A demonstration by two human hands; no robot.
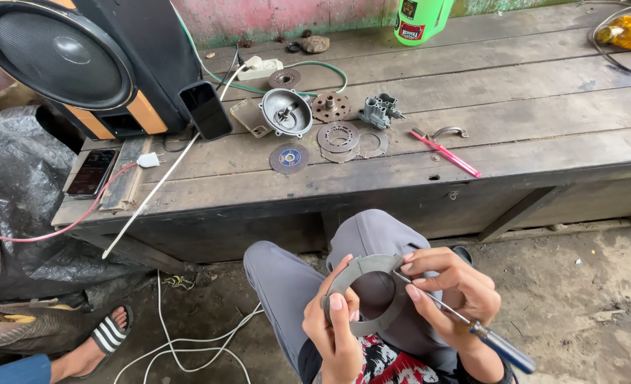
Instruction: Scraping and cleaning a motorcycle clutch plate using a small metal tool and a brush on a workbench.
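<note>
Left hand [335, 328] pinching flat grey metal ring [367, 294] at its left rim, thumb on the near face, ring upright, facing the camera, above the grey-trousered knees. Right hand [449, 293] curled around blue-handled screwdriver [472, 328], fingertips pressed together on the shaft; long axis running lower right to upper left, tip touching the ring's upper right edge.

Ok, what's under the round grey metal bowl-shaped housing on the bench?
The round grey metal bowl-shaped housing rests on the weathered wooden bench, overlapping a tan flat plate. Anything directly beneath it is hidden.
</note>
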